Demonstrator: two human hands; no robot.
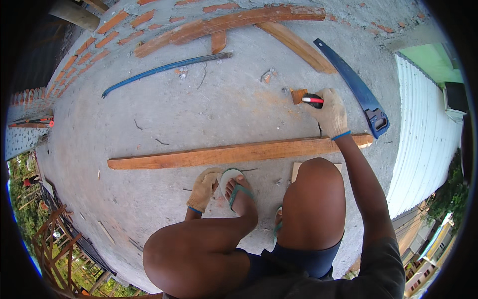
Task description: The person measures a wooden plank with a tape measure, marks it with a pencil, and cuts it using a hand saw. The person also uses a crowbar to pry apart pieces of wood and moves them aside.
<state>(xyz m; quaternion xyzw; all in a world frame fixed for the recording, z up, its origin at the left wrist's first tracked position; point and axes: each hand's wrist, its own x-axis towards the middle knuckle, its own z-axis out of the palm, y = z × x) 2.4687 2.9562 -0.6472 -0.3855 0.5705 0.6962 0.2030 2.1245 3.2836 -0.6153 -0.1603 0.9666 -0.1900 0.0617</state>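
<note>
My right hand (pixel 330 110), in a cream work glove with a blue cuff, is closed on a small black object with a red-and-white stripe (pixel 312 100); its exact kind is unclear. Just past it on the concrete floor is a short wood offcut (pixel 298 95). A long reddish wooden beam (pixel 224 154) lies crosswise, and my right wrist reaches over its right end. My left hand (pixel 203 190), gloved too, is low beside my left sandal (pixel 232 175). Its fingers are loosely curved and a little apart, with nothing visible in them.
A blue handsaw (pixel 351 77) lies at the right, and a blue pry bar (pixel 164 74) at the far left. More timber (pixel 234 24) rests along the brick wall (pixel 113 22). White corrugated sheeting (pixel 423 134) borders the right side. Bits of rubble and wire dot the floor.
</note>
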